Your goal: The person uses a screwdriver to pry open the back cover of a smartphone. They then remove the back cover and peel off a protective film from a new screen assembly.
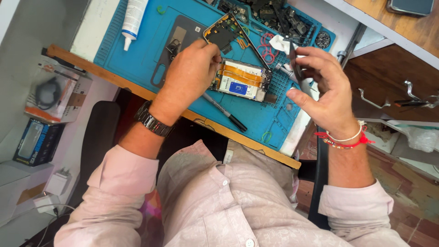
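My left hand [194, 68] pinches the opened phone [240, 82] on the blue mat [137, 59]; right hand [320, 91] grips tweezers [296, 68]. Risk: a slip tears the orange flex.

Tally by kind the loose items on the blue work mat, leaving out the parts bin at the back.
Opened phone with its orange-taped battery, under the left hand: 1
Detached phone frame with dark board: 1
White glue tube: 1
Black-tipped grey pen-shaped tool: 1
Red rubber bands: a bunch, count unclear
Total: 4, plus bands
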